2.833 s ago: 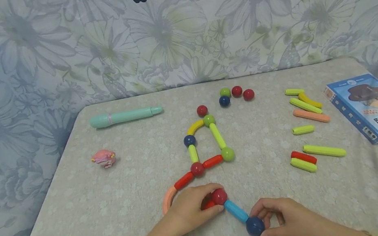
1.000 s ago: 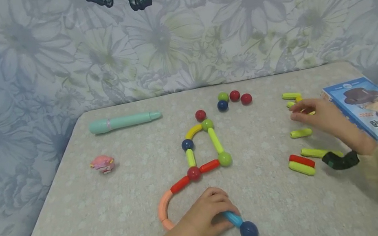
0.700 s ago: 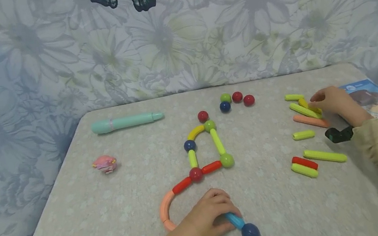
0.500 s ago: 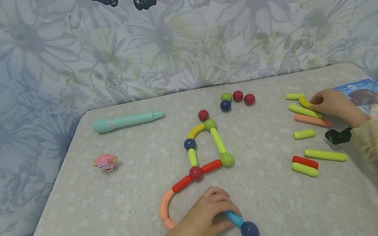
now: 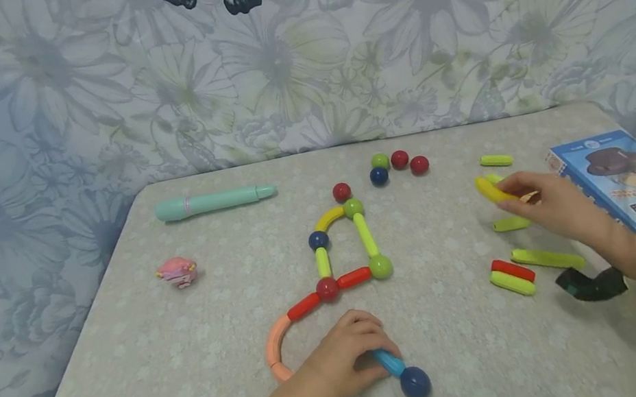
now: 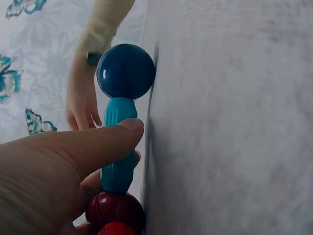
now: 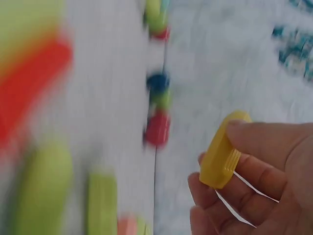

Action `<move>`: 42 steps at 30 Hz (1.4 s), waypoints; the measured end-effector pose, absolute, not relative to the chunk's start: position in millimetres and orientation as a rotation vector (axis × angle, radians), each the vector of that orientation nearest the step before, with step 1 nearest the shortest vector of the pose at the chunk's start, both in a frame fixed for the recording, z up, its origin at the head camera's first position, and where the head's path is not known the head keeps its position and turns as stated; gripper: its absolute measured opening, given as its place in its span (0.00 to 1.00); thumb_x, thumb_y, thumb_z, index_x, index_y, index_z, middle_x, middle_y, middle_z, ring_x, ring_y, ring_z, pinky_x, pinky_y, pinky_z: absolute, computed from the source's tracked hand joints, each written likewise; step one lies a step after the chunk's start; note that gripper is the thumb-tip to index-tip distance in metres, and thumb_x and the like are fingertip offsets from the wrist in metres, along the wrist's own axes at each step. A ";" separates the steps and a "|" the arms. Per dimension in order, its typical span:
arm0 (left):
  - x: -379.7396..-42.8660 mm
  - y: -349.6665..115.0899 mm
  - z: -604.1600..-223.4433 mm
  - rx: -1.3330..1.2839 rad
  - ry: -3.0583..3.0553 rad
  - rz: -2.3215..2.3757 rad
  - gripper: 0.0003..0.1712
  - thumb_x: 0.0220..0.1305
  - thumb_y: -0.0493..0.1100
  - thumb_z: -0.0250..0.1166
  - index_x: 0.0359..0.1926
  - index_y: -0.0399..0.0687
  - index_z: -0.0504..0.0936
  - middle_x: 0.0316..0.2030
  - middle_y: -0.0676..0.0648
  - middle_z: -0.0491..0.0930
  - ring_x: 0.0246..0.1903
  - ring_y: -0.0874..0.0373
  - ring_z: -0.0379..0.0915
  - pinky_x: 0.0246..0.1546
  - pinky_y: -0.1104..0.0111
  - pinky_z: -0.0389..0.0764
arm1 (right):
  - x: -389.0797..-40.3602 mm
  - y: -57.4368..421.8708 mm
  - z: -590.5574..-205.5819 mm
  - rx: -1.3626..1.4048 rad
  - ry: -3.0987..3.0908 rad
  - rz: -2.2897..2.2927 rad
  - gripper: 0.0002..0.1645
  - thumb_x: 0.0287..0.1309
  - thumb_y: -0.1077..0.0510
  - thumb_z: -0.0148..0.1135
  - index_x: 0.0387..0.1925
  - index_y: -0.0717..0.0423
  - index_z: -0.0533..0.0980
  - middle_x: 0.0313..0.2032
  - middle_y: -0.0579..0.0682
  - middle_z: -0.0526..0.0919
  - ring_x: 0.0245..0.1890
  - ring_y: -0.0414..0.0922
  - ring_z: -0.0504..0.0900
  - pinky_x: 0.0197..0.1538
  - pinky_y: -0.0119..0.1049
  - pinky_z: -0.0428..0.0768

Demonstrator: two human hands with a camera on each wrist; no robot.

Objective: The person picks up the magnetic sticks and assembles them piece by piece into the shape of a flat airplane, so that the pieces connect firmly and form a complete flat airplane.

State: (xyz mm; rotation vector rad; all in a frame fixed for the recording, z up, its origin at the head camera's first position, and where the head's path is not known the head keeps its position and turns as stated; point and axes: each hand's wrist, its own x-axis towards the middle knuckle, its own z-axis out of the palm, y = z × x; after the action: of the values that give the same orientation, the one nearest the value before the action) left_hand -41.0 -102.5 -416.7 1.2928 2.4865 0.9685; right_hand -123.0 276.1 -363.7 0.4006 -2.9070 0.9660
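- Table (image 5: 126,368), its middle taken as clock centre: the left edge slants from about 10 o'clock to 8, where the frame cuts it off.
- Pink figurine (image 5: 176,273), between 9 and 10.
- Mint-green tapered tube (image 5: 215,202), about 10; I can read no lettering on it.
- Chain of rods and balls (image 5: 327,289), with a loop towards 12; its salmon end at 7 runs out of sight behind the left hand.
- Left hand (image 5: 344,361), between 6 and 7, pinching the blue rod (image 6: 115,171), with a navy ball (image 5: 415,383) on one end and a dark red ball (image 6: 115,210) on the other.
- Loose balls (image 5: 400,159), about 1.
- Yellow curved rod (image 5: 490,190), just past 2, pinched between the right hand's thumb and fingers; a broad stretch of tablecloth separates it from the chain.
- Right hand (image 5: 562,205), between 2 and 3, partly covering the loose rods (image 5: 547,258), which blur in its wrist view.
- Blue game box (image 5: 634,183), between 2 and 3, near the right hand: large "ゲーム" is readable; the small print is too tiny.
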 end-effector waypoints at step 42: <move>-42.0 -106.4 -402.1 1.416 2.508 0.704 0.19 0.53 0.51 0.71 0.47 0.60 0.82 0.45 0.67 0.75 0.65 0.59 0.50 0.60 0.41 0.43 | -30.9 174.9 -414.5 1.510 -2.803 1.509 0.10 0.57 0.51 0.64 0.42 0.40 0.77 0.39 0.34 0.76 0.35 0.33 0.74 0.37 0.31 0.75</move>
State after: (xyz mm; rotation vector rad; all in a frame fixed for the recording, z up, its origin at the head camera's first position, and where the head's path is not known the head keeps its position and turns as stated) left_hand -42.0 -106.4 -402.1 1.4160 2.5081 0.7045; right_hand -30.9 174.9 -414.5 1.5098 -2.8035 1.5086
